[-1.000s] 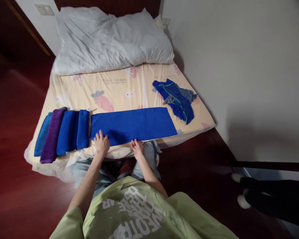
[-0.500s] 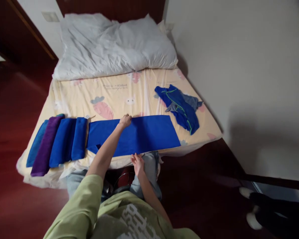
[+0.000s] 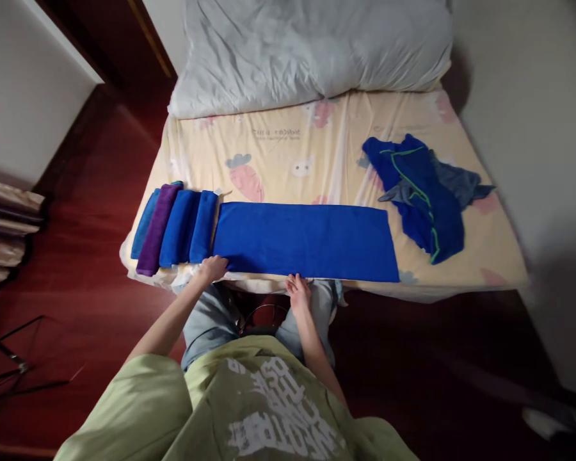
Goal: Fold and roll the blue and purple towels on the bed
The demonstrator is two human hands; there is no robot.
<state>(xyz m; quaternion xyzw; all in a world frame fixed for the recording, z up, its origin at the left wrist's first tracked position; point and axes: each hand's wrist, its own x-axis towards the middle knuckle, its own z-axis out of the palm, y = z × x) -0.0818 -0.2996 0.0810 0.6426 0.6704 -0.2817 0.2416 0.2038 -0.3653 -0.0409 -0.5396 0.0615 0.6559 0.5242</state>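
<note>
A blue towel [image 3: 307, 240] lies in a long flat strip along the front of the bed. My left hand [image 3: 214, 267] is closed on its near left corner. At the middle of the towel's near edge is my right hand [image 3: 298, 293], fingers loosely apart, their tips touching the edge. Left of the strip are several folded towels side by side: a teal one [image 3: 144, 224], a purple one [image 3: 158, 230] and blue ones [image 3: 204, 227]. A crumpled heap of blue and grey cloth [image 3: 425, 192] with green edging rests on the right.
The bed [image 3: 269, 166] has a yellow sheet with a carrot print. A grey-white quilt [image 3: 312, 57] is heaped at its far end. Black stand legs [image 3: 16, 365] are on the dark red floor at left, near a curtain [image 3: 7, 224]. A wall borders the right side.
My left hand has gone from the towel's far edge to its near left corner, and the folded-over bit there now lies flat. My right hand stays at the near edge. The view has shifted left.
</note>
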